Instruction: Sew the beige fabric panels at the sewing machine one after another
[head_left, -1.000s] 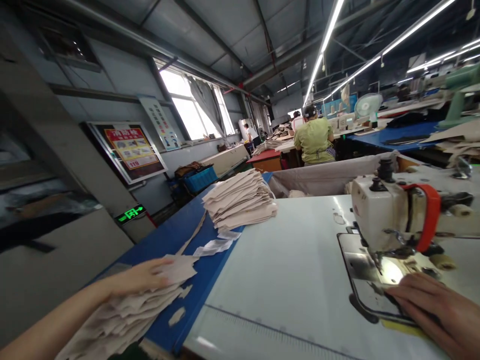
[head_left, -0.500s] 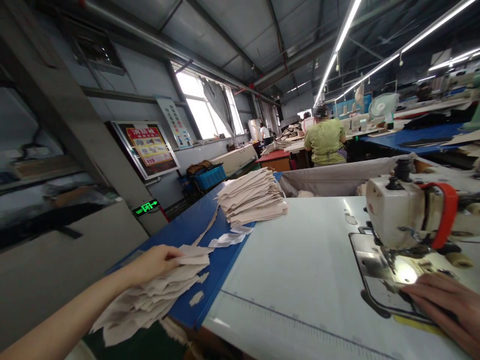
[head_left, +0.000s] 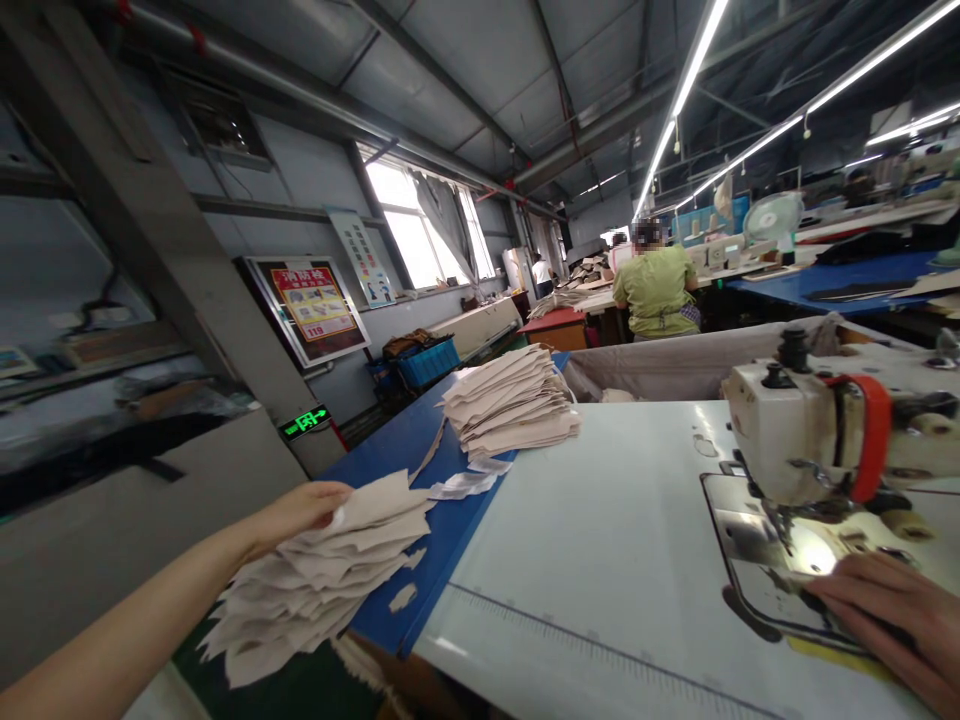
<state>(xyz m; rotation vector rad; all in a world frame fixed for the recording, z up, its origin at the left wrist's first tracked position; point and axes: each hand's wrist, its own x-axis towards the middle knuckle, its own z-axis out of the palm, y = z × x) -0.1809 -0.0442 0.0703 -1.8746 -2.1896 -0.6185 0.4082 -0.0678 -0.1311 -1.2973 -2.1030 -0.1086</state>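
My left hand [head_left: 319,505] is closed on the edge of the top beige fabric piece [head_left: 386,497], which lifts slightly off a loose fanned stack of fabric pieces [head_left: 322,590]. That stack overhangs the blue table's near edge. My right hand [head_left: 889,600] rests by the needle plate [head_left: 750,540] of a white sewing machine [head_left: 769,420], fingers pressed together beneath its lit needle area. Whatever those fingertips pinch, if anything, I cannot make out. A second, neater stack of beige fabric pieces [head_left: 514,400] sits farther back, across the blue and white surfaces.
White strips [head_left: 465,485] and small scraps [head_left: 403,598] lie on the blue table [head_left: 442,540]. A printed ruler [head_left: 570,630] runs along the white machine table [head_left: 600,520]. Behind it stands a grey cloth-lined bin [head_left: 660,365]. A person in green [head_left: 656,290] sits farther off.
My left hand has raised the top fabric piece a little at its far edge. My right hand stays beside the needle plate. The whole view has shifted slightly.
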